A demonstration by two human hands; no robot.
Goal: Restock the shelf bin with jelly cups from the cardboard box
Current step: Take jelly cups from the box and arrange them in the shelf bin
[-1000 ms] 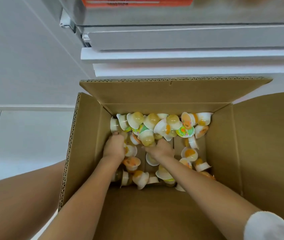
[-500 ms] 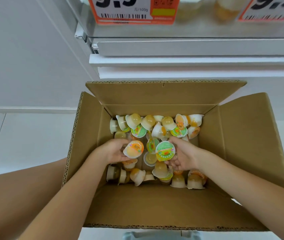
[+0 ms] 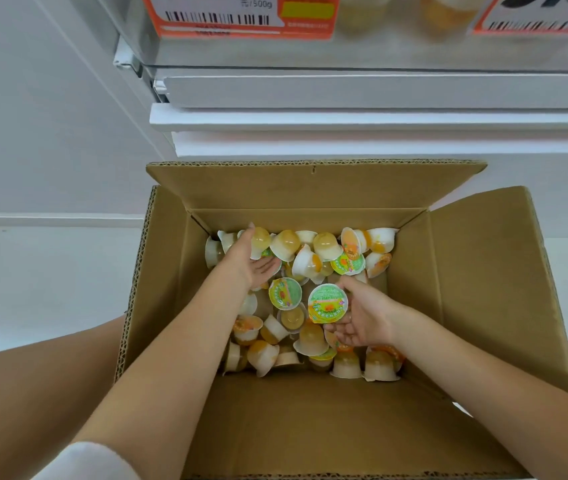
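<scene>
An open cardboard box [image 3: 168, 285] stands on the floor with several jelly cups [image 3: 324, 247] heaped along its far side and middle. My right hand [image 3: 362, 317] reaches in from the right and holds one green-lidded jelly cup [image 3: 327, 303], thumb over its rim, lid facing me. My left hand [image 3: 253, 259] lies further in at the far left of the heap, palm showing and fingers stretched against the cups, with nothing gripped. Above, the clear shelf bin [image 3: 396, 53] shows a few cups through its front wall.
Orange price labels [image 3: 241, 19] hang on the bin's front. White shelf edges [image 3: 379, 119] jut out just above the box's far flap [image 3: 310, 181]. The box's near half is bare cardboard. Pale floor tiles lie to the left, and my knees flank the box.
My left hand let go of the orange-lidded cup it held and moved to the far left of the heap. My right hand still holds the green-lidded cup. The view tilted up toward the shelf.
</scene>
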